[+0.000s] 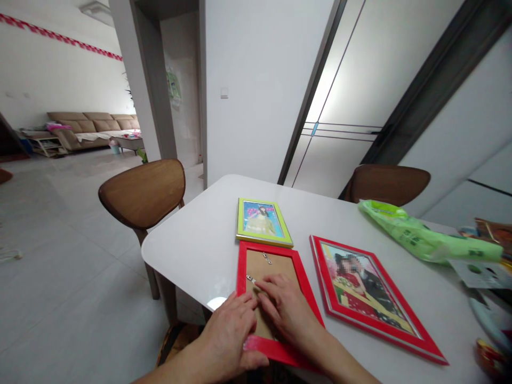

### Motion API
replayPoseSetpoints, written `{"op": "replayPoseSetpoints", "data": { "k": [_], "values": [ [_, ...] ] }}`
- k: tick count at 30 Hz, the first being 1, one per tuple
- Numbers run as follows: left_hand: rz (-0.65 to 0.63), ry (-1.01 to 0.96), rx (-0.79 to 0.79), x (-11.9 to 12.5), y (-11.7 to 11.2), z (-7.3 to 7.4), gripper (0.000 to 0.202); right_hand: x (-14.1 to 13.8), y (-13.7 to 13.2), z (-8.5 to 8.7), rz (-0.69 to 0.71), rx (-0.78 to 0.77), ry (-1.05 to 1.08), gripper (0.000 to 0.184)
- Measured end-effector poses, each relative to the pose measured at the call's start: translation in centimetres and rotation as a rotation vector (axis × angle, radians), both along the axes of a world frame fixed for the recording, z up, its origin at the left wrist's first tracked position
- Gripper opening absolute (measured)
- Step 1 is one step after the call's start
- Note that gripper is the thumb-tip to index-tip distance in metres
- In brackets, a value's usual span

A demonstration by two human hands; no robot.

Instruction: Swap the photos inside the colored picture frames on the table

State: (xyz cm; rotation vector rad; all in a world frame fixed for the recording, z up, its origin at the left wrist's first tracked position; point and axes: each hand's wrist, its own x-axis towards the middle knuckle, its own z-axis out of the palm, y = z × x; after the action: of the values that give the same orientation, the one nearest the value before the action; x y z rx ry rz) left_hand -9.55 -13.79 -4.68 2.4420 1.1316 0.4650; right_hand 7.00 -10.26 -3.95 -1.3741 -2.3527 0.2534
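A red picture frame (pixel 298 266) lies face down at the near edge of the table, its brown backing board (pixel 276 265) showing. Two small metal hangers sit on this board, one near the top (pixel 267 258) and one at the left (pixel 250 279). My left hand (pixel 232 330) grips the frame's lower left side, fingers over the edge and thumb by the bottom corner. Flat-fingered, my right hand (pixel 286 306) lies on the backing with fingertips beside the left hanger. Its palm hides part of the board.
Beyond the frame lies a yellow-green framed picture (pixel 262 220), face up. To the right is another red framed picture (pixel 368 290). A green plastic package (pixel 428 234) and assorted items crowd the white table's (pixel 192 240) right side. Brown chairs stand at left (pixel 144 189) and back right (pixel 388 184).
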Motion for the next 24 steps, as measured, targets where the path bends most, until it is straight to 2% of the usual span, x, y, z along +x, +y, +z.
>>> {"op": "replayPoseSetpoints", "data": {
  "k": [5, 13, 15, 20, 24],
  "values": [
    [0.006, -0.016, -0.026, -0.2, 0.0, 0.0, 0.04, -2.2, 2.7, -0.5, -0.057, -0.014, -0.056, 0.022],
    [0.012, -0.049, -0.064, -0.2, 0.2, 0.2, 0.04, -2.1, 2.8, -0.9, -0.038, -0.009, -0.095, 0.025],
    [0.011, -0.044, -0.083, -0.3, 0.2, 0.2, 0.041, -1.5, 3.6, -0.8, -0.099, 0.0, -0.091, 0.021],
    [0.008, -0.028, -0.105, -0.4, 0.2, 0.0, 0.042, 0.5, 6.9, -1.2, -0.367, 0.011, -0.092, 0.021],
    [0.019, -0.009, -0.101, -0.3, 0.1, -0.1, 0.046, 0.9, 8.5, -1.7, -0.471, -0.016, -0.096, 0.018]
  ]
}}
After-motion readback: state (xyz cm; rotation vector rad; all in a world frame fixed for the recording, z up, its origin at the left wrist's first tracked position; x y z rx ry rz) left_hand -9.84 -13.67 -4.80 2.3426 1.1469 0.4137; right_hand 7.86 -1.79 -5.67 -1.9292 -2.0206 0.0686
